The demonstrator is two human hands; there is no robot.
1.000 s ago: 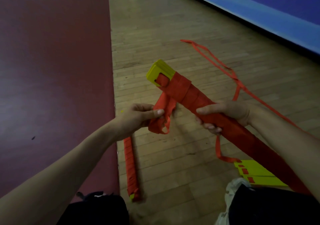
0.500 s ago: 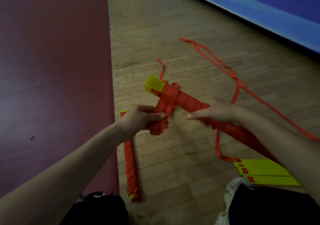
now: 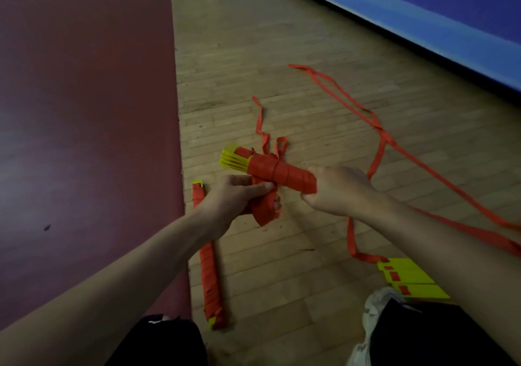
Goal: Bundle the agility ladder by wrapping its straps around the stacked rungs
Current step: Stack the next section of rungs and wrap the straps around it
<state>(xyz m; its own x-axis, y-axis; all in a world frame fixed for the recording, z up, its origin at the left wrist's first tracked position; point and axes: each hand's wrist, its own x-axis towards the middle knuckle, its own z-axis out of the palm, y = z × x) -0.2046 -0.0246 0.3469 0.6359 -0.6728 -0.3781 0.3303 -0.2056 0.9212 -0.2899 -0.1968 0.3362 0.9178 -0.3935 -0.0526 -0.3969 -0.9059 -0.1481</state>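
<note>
The wrapped bundle of rungs (image 3: 282, 174) is held up over the floor (image 3: 282, 41), in the middle of the view. Its long side is pointed from the yellow ends (image 3: 234, 160) at 10 o'clock down to 4 o'clock. The 4 o'clock end is gripped by the right hand (image 3: 337, 191). A folded bunch of red strap (image 3: 263, 210) is pinched by the left hand (image 3: 235, 198), just under the bundle at 7 o'clock, so the next wrap is likely to be led from there.

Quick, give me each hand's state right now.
Left hand: closed, gripping a bunched length of red strap.
Right hand: closed, holding the strap-wrapped rung bundle.
</note>
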